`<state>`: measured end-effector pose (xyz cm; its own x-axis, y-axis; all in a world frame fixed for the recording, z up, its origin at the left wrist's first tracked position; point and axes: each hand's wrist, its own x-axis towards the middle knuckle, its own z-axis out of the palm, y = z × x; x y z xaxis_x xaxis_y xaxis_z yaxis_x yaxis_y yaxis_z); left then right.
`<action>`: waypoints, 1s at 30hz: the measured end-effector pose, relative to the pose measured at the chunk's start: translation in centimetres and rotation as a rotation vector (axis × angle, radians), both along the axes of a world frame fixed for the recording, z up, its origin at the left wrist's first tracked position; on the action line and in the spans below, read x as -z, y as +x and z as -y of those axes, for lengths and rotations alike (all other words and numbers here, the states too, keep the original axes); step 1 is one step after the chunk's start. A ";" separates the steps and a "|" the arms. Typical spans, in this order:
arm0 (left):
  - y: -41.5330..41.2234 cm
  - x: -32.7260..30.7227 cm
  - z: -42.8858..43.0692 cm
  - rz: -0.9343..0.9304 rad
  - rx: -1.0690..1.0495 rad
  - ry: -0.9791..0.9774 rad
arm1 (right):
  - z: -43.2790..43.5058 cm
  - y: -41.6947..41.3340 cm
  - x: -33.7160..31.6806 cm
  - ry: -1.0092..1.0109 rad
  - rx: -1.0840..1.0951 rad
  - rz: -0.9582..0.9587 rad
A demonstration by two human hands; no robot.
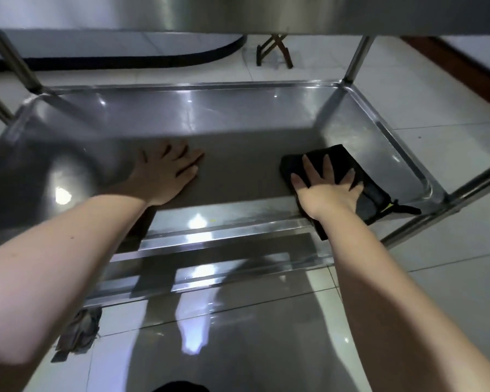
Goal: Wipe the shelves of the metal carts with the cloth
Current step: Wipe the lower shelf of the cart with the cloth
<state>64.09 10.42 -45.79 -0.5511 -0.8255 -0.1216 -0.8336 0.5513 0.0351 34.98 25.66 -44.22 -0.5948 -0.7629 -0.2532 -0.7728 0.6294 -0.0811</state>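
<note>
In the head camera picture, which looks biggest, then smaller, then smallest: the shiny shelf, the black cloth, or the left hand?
1. shelf, by far the largest
2. black cloth, though the right hand covers part of it
3. left hand, lying flat on the shelf

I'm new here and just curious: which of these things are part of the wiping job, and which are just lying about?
Part of the job: black cloth under the right hand; lower cart shelf; left hand resting flat on it.
Just lying about: grey rag on the floor; wooden folding legs in the background.
</note>
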 end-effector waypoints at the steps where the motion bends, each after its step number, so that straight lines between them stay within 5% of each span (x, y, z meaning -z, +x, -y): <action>1: -0.1 0.2 0.0 -0.008 0.000 -0.015 | 0.3 1.0 -0.1 0.004 0.018 -0.005; 8: 0.1 0.8 0.5 -0.008 0.014 -0.039 | 2.6 17.6 0.7 -0.049 -0.365 0.045; 11: -0.1 0.7 0.5 -0.071 0.006 -0.017 | 2.3 11.9 0.8 -0.069 -0.324 0.006; 18: -0.7 0.6 0.3 -0.079 -0.001 -0.030 | -0.9 -4.5 -0.7 0.027 0.222 0.023; 25: -0.5 0.4 0.1 -0.083 -0.010 -0.029 | 2.5 14.3 1.2 -0.013 -0.220 -0.018; 30: -0.6 0.2 0.0 -0.088 -0.011 -0.012 | 1.9 6.2 1.0 -0.069 -0.208 -0.035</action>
